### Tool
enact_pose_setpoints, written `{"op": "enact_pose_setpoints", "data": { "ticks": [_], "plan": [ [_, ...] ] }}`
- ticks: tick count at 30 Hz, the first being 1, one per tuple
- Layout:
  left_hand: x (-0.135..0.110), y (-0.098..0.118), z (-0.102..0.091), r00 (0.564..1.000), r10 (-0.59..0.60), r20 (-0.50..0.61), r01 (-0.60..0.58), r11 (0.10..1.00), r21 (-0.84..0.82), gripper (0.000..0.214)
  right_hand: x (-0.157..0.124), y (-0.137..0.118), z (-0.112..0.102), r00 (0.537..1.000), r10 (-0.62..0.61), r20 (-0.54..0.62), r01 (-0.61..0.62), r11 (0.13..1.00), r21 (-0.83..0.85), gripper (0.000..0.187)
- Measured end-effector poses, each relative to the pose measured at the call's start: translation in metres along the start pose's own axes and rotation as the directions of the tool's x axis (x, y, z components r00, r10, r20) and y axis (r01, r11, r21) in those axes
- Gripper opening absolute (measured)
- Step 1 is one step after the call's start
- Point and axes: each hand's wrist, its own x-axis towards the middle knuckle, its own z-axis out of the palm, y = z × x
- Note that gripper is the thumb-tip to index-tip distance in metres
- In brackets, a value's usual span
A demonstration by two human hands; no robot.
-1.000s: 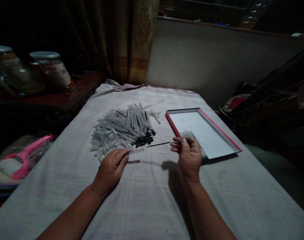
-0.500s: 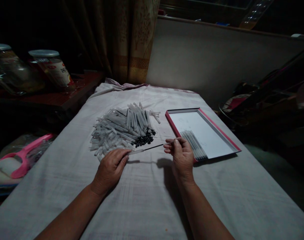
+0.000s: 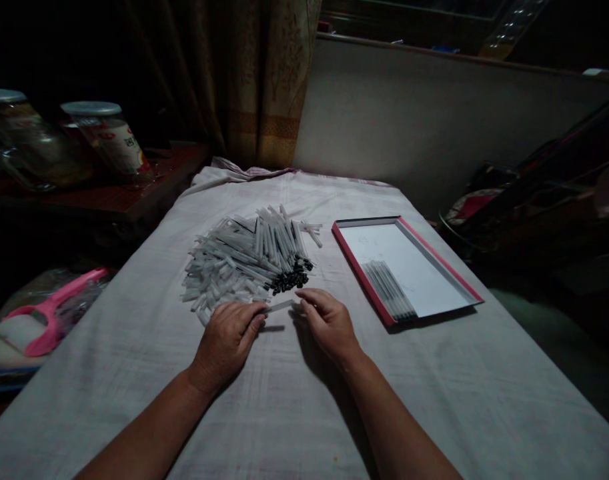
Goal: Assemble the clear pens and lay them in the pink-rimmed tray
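My left hand rests on the white cloth and pinches one end of a clear pen barrel. My right hand has come up to the barrel's other end, its fingertips closed on it; the thin black refill it held no longer shows. Just beyond both hands lies a heap of clear pen barrels with a cluster of small black caps at its near right edge. A red-edged tray to the right holds a row of finished pens at its near end.
The cloth-covered table drops off on both sides. Two lidded jars stand on a dark wooden shelf at the left. A pink plastic tool lies below at the left. Dark clutter fills the right side, a curtain hangs behind.
My right hand has moved left from the tray towards my left hand, bringing the black refill to the barrel; the refill is now out of sight. My left hand has hardly moved.
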Motion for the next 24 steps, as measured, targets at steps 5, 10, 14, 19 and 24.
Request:
{"op": "enact_pose_setpoints", "data": {
  "ticks": [5, 10, 14, 19, 24],
  "plan": [
    [0.000, -0.001, 0.001, 0.999, -0.047, 0.014, 0.048, 0.998, -0.039, 0.026, 0.027, 0.008, -0.009, 1.000, 0.012, 0.008, -0.007, 0.893, -0.449, 0.039],
    [0.000, -0.001, 0.000, 0.996, -0.081, 0.032, 0.084, 0.993, -0.082, 0.022, 0.049, 0.014, -0.005, 0.987, 0.129, 0.093, -0.031, 0.731, -0.682, 0.028],
    [-0.001, -0.001, 0.001, 0.996, -0.078, 0.030, 0.081, 0.994, -0.078, 0.021, 0.048, 0.018, -0.005, 0.995, 0.098, 0.022, -0.067, 0.807, -0.587, 0.016],
    [-0.001, -0.001, 0.000, 0.998, -0.059, 0.025, 0.060, 0.996, -0.070, 0.022, 0.025, 0.010, -0.009, 0.968, 0.226, -0.108, -0.231, 0.972, -0.040, 0.018],
    [0.000, 0.002, -0.001, 0.999, -0.015, 0.041, 0.018, 0.998, -0.065, 0.022, -0.005, -0.002, -0.003, 0.903, 0.429, 0.038, -0.415, 0.844, 0.339, 0.032]
  ]
}}
